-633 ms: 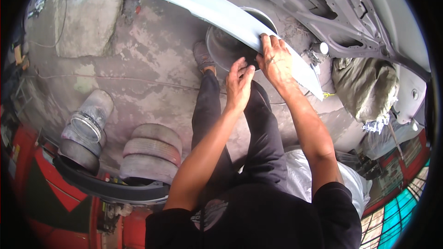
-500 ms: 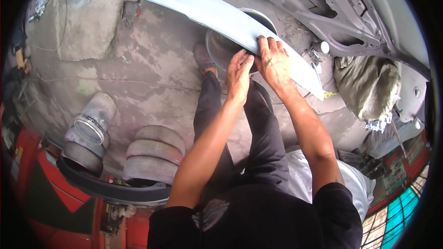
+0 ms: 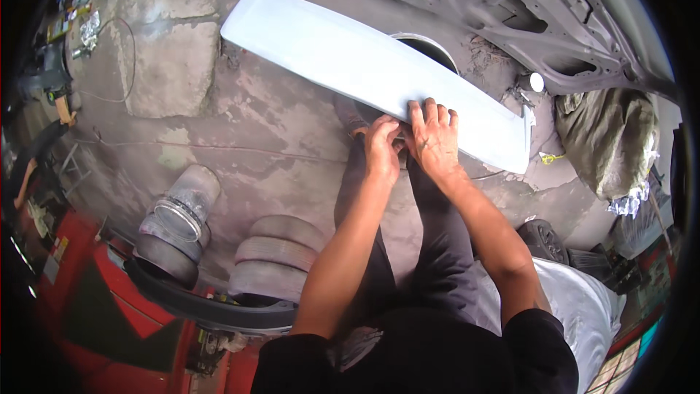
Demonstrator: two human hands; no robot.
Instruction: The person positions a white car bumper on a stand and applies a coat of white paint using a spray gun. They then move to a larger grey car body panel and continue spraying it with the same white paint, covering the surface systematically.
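A long pale white car spoiler lies slantwise before me, with a short upturned fin at each end. Beneath it, partly covered, is a round open drum-like stand. My right hand lays its fingers over the spoiler's near edge onto the broad face, the thumb down toward the edge, gripping it. Close beside it, my left hand is at the same near edge with its fingers curled in. Whatever those fingertips hold or press is hidden.
Stacked tyres and a second stack topped by a bucket stand at the lower left, by a black bumper strip. A grey bare car panel spans the upper right. A cloth-covered bundle sits on the right.
The spoiler has tilted, so more of its broad face shows. My left fingers have curled in at its near edge. The whole view has shifted, with things appearing lower and further right.
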